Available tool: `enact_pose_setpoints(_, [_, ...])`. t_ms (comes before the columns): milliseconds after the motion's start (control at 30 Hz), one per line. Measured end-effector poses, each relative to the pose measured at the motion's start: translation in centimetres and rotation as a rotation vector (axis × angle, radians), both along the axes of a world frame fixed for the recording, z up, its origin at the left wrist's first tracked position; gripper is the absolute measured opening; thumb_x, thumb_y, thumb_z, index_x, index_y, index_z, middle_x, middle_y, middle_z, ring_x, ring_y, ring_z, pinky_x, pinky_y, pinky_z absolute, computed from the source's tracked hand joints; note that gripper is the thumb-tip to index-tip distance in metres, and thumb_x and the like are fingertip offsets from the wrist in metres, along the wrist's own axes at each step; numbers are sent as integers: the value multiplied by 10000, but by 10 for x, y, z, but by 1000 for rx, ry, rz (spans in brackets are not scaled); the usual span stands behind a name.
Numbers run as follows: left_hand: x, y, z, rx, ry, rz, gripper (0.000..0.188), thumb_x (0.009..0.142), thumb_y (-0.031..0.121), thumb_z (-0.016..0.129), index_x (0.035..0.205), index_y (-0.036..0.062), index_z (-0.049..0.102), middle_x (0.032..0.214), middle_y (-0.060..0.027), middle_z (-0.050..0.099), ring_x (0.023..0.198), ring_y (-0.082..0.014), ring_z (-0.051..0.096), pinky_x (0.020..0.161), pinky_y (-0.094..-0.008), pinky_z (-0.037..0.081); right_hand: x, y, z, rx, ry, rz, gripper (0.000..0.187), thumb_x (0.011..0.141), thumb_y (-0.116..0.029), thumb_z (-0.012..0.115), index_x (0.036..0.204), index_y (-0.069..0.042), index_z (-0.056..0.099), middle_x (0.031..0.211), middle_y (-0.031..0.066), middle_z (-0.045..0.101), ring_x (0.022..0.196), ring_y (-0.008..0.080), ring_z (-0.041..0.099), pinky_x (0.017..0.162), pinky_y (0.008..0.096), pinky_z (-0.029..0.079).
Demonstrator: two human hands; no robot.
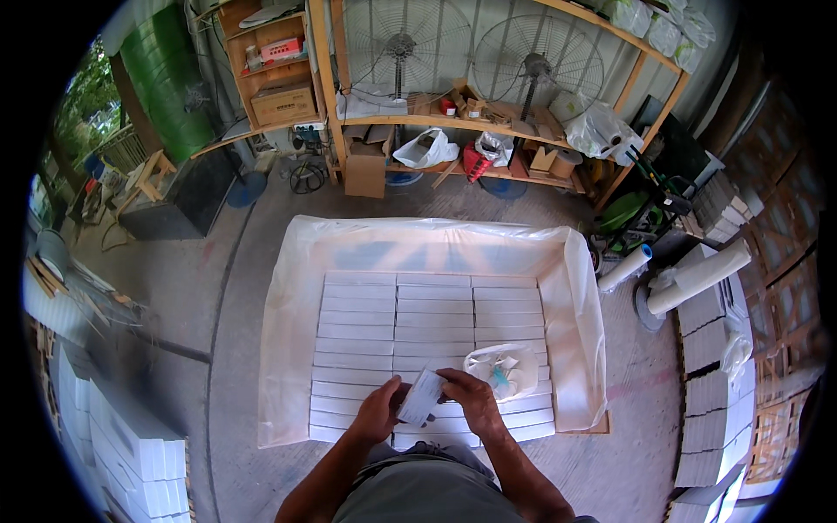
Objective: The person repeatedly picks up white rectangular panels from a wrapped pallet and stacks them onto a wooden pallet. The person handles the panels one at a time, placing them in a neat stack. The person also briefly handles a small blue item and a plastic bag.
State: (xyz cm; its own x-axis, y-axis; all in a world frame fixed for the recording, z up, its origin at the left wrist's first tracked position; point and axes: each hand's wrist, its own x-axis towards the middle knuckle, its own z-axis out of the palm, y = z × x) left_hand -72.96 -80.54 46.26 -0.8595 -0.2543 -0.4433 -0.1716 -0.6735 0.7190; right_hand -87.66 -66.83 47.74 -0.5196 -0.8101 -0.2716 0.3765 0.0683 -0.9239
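Note:
Between my two hands is a small white printed card or label stack (421, 397), tilted, its print too small to make out. My left hand (378, 411) grips its left edge, and the fingers of my right hand (472, 402) close on its upper right side. Under them lie rows of flat white boxes (433, 314), packed in three columns inside a big crate lined with whitish plastic film (288, 331). Just beyond my right hand, a white plastic bag (479, 359) rests on the boxes, with crumpled pale pieces and something teal in it.
White stacked boxes stand at the left (139, 444) and the right (711, 392). Rolls of film (702, 277) lean at the right. A wooden shelf (453, 122) with fans (399, 48), cartons (285, 103) and bags runs along the back. Loose cable (308, 177) lies on the floor.

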Motion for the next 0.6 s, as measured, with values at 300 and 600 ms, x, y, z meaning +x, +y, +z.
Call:
enact_pose_setpoints(300, [-3, 6, 18, -188, -107, -203, 546, 1000, 366, 170, 1033, -27, 549, 850, -129, 628, 715, -187, 583, 712, -307, 472, 5, 3, -7, 70, 363, 68, 258, 844, -35, 599, 1101, -41, 627, 1067, 73, 615, 913, 155, 595, 814, 277, 486])
enact_pose_setpoints(600, [5, 13, -10, -202, -78, -91, 437, 979, 366, 327, 1022, 7, 573, 832, -70, 582, 742, -149, 533, 711, -285, 425, 19, 0, -3, 26, 894, -4, 270, 796, 1, 619, 1061, -50, 636, 1105, 126, 602, 944, 241, 630, 758, 307, 538])
